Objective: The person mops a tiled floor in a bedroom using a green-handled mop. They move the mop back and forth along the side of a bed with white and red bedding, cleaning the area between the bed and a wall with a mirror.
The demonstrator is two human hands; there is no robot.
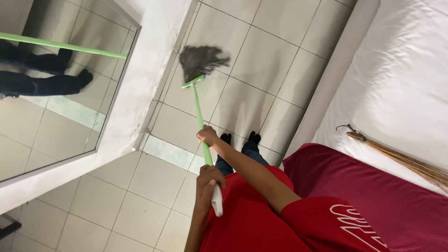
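Observation:
A green-handled mop [198, 105] reaches out over the tiled floor [261, 70], and its grey string head [200, 60] lies against the foot of a white wall. My right hand [207, 136] is shut on the handle about halfway along. Closer to my body, my left hand [210, 181] is shut on the white grip end. My feet in dark socks [240, 139] stand on the tiles just behind the handle. I wear a red shirt.
A wall mirror [56, 93] at the left reflects dark-clad legs and the green handle. At the right stands a bed with a white sheet [401, 79] and a dark red blanket [373, 196]. A stick broom [401, 161] lies on the bed.

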